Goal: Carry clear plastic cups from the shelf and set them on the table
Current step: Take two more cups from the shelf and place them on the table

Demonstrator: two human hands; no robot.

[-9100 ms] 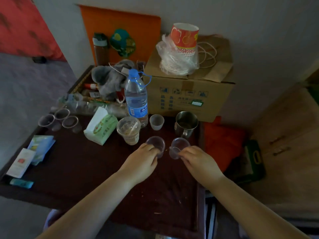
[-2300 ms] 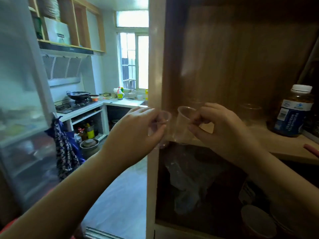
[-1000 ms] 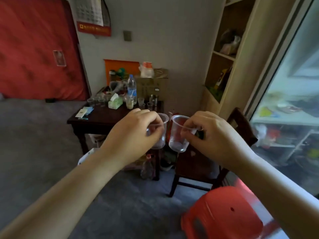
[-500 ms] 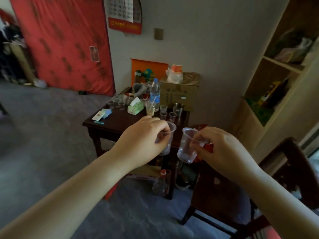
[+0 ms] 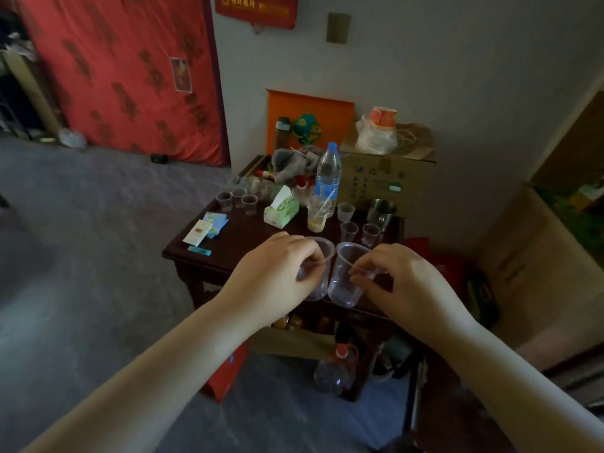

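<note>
My left hand point(image 5: 274, 276) pinches the rim of a clear plastic cup point(image 5: 322, 276), and my right hand point(image 5: 405, 286) pinches the rim of a second clear plastic cup point(image 5: 343, 282). Both cups hang upright, side by side, in the air over the near edge of the dark wooden table point(image 5: 228, 246). On the table stand two small clear cups point(image 5: 349, 231) near the right side and three more point(image 5: 238, 199) at the far left. The shelf is out of view.
The table also carries a water bottle point(image 5: 327, 173), a tissue pack point(image 5: 281, 212), a drink cup with a straw point(image 5: 317, 214), a metal mug point(image 5: 380, 212) and a cardboard box point(image 5: 389, 181). Bottles point(image 5: 333, 371) sit underneath. Grey floor stretches to the left.
I have come closer to the table with a cup in each hand. The table now fills the middle of the view, and the cups hang over its near edge.
</note>
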